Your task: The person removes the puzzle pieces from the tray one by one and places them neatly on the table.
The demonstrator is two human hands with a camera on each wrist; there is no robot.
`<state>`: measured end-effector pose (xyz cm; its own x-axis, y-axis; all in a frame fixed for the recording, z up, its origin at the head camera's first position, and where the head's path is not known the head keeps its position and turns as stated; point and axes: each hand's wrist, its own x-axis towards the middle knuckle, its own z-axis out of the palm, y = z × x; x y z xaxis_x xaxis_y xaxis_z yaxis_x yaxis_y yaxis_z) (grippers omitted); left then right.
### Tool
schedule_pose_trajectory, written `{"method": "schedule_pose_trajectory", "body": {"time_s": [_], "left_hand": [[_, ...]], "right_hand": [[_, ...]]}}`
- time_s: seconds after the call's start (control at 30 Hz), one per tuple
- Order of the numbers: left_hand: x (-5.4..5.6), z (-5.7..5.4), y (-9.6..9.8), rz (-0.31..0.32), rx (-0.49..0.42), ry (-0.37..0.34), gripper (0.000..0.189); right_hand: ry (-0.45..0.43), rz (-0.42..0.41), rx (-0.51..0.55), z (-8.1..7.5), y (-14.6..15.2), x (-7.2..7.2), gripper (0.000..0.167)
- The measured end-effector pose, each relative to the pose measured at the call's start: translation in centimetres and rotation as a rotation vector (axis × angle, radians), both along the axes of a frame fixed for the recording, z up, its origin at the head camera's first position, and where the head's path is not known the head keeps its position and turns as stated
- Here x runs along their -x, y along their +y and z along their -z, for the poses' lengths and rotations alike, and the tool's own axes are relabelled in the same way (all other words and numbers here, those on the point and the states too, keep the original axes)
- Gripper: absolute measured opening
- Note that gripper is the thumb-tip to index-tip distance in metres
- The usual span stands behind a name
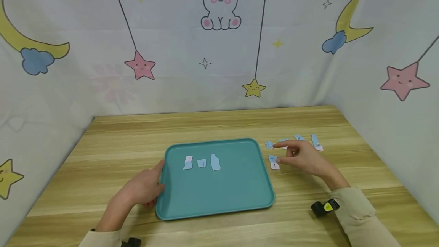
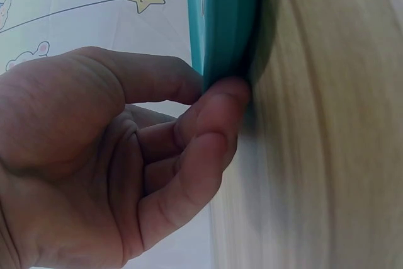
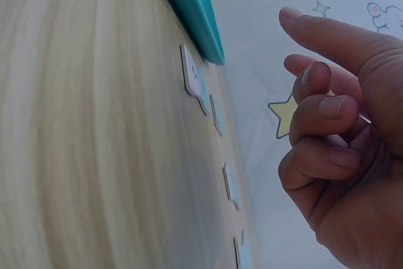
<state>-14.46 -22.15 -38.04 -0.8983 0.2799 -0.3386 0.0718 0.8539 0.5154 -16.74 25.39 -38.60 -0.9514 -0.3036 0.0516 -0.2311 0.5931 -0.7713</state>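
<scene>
On the teal tray (image 1: 219, 195) lie three small flat blue cut pieces: one with a pink-white end (image 1: 188, 163), a squarish one (image 1: 201, 163) and a taller one (image 1: 215, 162). My left hand (image 1: 145, 186) grips the tray's left edge, thumb on the rim and fingers against the outer side in the left wrist view. Off the tray's right edge, my right hand (image 1: 305, 158) hovers over loose pieces, holding nothing. Its thumb and index finger are apart, the other fingers curled. Nearest its fingertips are a blue-and-white piece (image 1: 274, 162) and a smaller blue piece (image 1: 269, 145).
Beyond the right hand lie more pieces, among them a long one (image 1: 315, 141) and a tilted one (image 1: 299, 137); another (image 1: 283, 140) is partly covered by the index finger. The wooden table (image 1: 137, 132) meets a printed cloth backdrop (image 1: 178, 87) behind and at both sides.
</scene>
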Motion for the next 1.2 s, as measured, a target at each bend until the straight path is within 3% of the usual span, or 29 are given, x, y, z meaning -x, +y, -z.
{"method": "schedule_pose_trajectory", "body": {"time_s": [1.2], "left_hand": [[0.0, 0.0, 0.0, 0.001, -0.011, -0.001, 0.08]], "right_hand": [[0.0, -0.17, -0.056, -2.2, -6.9, 1.7, 0.049]]}}
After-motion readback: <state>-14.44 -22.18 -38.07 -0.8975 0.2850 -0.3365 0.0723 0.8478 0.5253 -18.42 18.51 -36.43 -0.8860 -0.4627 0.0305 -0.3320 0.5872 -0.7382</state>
